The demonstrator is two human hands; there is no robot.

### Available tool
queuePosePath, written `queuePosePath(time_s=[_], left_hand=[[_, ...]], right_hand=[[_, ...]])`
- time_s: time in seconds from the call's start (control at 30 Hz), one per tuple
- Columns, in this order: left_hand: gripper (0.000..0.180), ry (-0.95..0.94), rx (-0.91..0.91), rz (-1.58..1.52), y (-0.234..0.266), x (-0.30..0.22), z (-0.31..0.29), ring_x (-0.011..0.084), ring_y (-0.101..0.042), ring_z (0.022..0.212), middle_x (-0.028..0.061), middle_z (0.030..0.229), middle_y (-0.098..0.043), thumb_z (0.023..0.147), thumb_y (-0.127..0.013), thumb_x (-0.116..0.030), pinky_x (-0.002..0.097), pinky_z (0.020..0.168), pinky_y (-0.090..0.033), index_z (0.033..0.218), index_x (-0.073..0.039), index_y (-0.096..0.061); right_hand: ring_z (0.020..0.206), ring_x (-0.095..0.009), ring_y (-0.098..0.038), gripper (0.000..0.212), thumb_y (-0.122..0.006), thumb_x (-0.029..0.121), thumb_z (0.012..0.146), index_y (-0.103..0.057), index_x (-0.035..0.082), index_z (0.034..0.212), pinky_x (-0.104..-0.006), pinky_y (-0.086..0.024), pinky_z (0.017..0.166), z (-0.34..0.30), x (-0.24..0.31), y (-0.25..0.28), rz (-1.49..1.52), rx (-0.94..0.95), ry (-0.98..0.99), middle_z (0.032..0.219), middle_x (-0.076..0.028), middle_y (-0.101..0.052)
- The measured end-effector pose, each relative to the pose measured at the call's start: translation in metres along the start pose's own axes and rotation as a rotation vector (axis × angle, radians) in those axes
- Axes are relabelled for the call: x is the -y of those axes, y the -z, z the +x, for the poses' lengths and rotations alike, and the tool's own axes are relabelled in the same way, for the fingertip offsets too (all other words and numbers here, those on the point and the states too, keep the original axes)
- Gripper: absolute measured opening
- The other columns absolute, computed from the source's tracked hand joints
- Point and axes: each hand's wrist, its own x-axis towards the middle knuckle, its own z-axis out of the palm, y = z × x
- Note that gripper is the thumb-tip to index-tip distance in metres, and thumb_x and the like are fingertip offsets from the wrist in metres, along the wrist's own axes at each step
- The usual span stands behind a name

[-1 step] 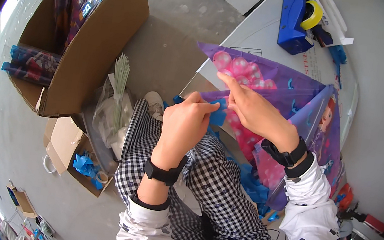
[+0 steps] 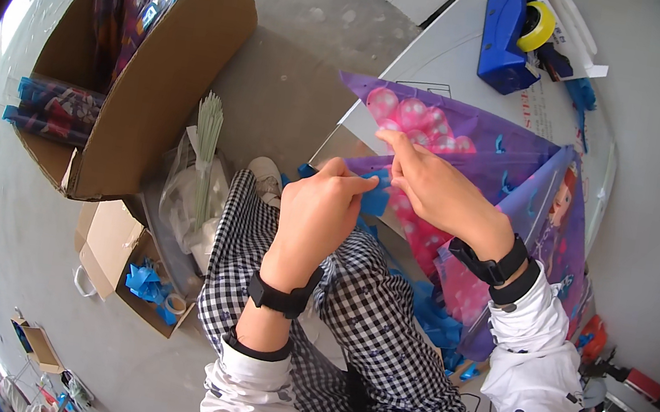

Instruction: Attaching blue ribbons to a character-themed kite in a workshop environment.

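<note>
A purple kite (image 2: 537,142), printed with pink dotted shapes and a cartoon figure, spreads over the table's near edge and hangs down toward my lap. My left hand (image 2: 320,205) is closed, its thumb and forefinger pinching the kite's left corner. Beside those fingertips shows a piece of blue fabric (image 2: 375,198). Just to the right, my right hand (image 2: 439,183) presses thumb and fingers together on the kite's edge, the forefinger bent over the pink print. The exact grip under the right fingers is hidden.
On the white table (image 2: 444,53) stands a blue tape dispenser (image 2: 505,41) with yellow tape. A tall cardboard box (image 2: 176,71) at left holds plastic-wrapped packages. Thin pale rods (image 2: 204,150) stand before it. A small carton (image 2: 109,247) holds blue scraps. More blue fabric (image 2: 436,318) lies near my knees.
My right forefinger has bent slightly and its tip has shifted a little to the right and down. The left hand and the kite look the same.
</note>
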Motion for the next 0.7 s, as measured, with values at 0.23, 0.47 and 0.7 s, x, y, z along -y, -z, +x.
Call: queuePosePath(time_s=[0.23, 0.47, 0.7], left_hand=[[0.022, 0.010, 0.021, 0.001, 0.001, -0.002, 0.002, 0.0228, -0.067, 0.069, 0.0031, 0.084, -0.066, 0.078, -0.067, -0.006, 0.0333, 0.061, -0.054, 0.095, -0.015, -0.078], [0.021, -0.003, -0.003, 0.003, 0.000, -0.003, 0.002, 0.0232, -0.067, 0.068, 0.0034, 0.083, -0.066, 0.078, -0.067, -0.006, 0.0336, 0.061, -0.053, 0.093, -0.015, -0.078], [0.020, -0.003, -0.003, 0.013, 0.000, -0.003, -0.001, 0.0231, -0.067, 0.069, 0.0032, 0.082, -0.066, 0.078, -0.067, -0.006, 0.0335, 0.061, -0.053, 0.092, -0.015, -0.078]], right_hand=[[0.086, -0.042, -0.064, 0.031, -0.053, -0.007, 0.083, -0.039, -0.002, 0.110, -0.0477, -0.051, 0.070, 0.009, -0.003, 0.000, -0.220, 0.009, 0.108, 0.085, -0.026, -0.063], [0.074, -0.037, -0.065, 0.031, -0.059, -0.007, 0.076, -0.042, -0.004, 0.101, -0.0434, -0.053, 0.060, 0.014, -0.004, -0.011, -0.439, -0.073, 0.189, 0.077, -0.024, -0.062], [0.070, -0.035, -0.067, 0.035, -0.064, -0.002, 0.074, -0.044, -0.007, 0.102, -0.0418, -0.054, 0.056, 0.017, 0.010, -0.016, -0.574, -0.109, 0.102, 0.067, -0.018, -0.062]])
